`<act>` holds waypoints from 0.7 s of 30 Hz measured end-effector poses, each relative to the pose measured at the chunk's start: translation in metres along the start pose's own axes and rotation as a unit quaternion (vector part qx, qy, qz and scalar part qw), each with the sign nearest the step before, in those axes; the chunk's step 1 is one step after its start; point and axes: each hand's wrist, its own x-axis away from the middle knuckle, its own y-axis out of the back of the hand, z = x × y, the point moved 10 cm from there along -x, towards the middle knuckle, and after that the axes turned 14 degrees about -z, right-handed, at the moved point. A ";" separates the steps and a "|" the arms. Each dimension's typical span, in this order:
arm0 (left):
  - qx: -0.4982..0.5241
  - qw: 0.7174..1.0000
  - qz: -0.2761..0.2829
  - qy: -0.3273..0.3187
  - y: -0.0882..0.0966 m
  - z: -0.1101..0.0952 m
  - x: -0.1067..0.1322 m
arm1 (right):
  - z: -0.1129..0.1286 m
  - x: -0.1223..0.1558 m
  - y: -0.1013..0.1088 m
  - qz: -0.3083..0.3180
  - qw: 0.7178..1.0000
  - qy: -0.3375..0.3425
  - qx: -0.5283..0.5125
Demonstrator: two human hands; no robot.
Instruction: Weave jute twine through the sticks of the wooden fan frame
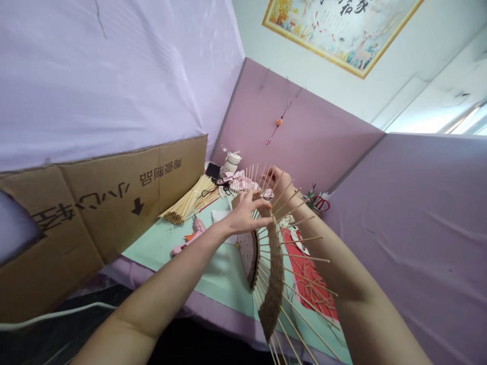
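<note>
Over the near edge of the worktop, the near end of the brown band has no hand at it, so in my judgement the band should be moved slowly, in order that this end does not swing. Farther away, the left hand grasps the far end of the band between thumb and fingers; this grip should be firm but not hard, because the sticks look thin. Just beyond, the right hand has bent fingers among the far sticks (whether they pinch one, I cannot tell); it would do well to handle one stick at a time, with equal spaces.

The band's long axis runs from the near edge toward the far edge, bowed to the right edge. The sticks spread like rays: the near ones point toward the person, the middle ones to the right edge. On the inner side of the curve, toward the left edge, is the patterned piece. Near the far left corner lies a stick bundle.
</note>
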 end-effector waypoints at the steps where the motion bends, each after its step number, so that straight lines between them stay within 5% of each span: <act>1: -0.004 1.000 0.005 -0.001 0.000 0.000 -0.001 | 0.005 -0.004 0.005 0.002 1.000 0.026 0.011; 4: -0.012 1.000 0.011 -0.001 0.000 0.000 -0.002 | 0.032 -0.010 0.015 0.038 0.989 0.137 0.046; 10: -0.011 1.000 0.011 -0.003 0.000 0.001 -0.003 | 0.072 -0.011 0.026 0.097 0.922 0.337 0.162; 14: -0.016 1.000 0.013 -0.001 -0.001 0.001 -0.003 | 0.076 -0.019 0.030 0.081 0.908 0.364 0.192; 21: -0.019 1.000 0.013 0.004 0.000 -0.002 -0.002 | 0.082 -0.033 0.027 0.054 0.921 0.358 0.143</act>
